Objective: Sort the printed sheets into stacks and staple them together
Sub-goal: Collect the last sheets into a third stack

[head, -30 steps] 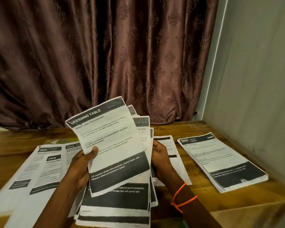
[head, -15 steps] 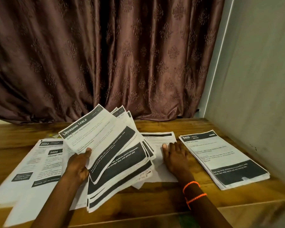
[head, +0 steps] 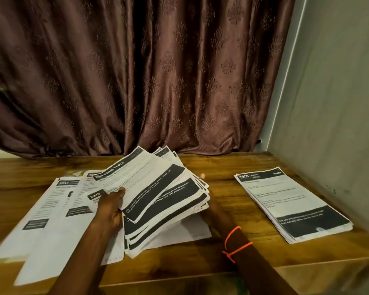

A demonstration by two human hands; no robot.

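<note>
The left hand gripped a fanned sheaf of printed sheets, thumb on top, above the grained wooden table. The right hand lay mostly hidden beneath; its grip couldn't be told.

1. I see a brown curtain with an embossed floral pattern hanging behind the wooden table.
2. I see a plain grey wall along the table's right side.
3. Its folds reach the tabletop's far edge.

My left hand grips, thumb on top, at eight o'clock; my right hand, mostly hidden, reaches toward twelve.
</note>
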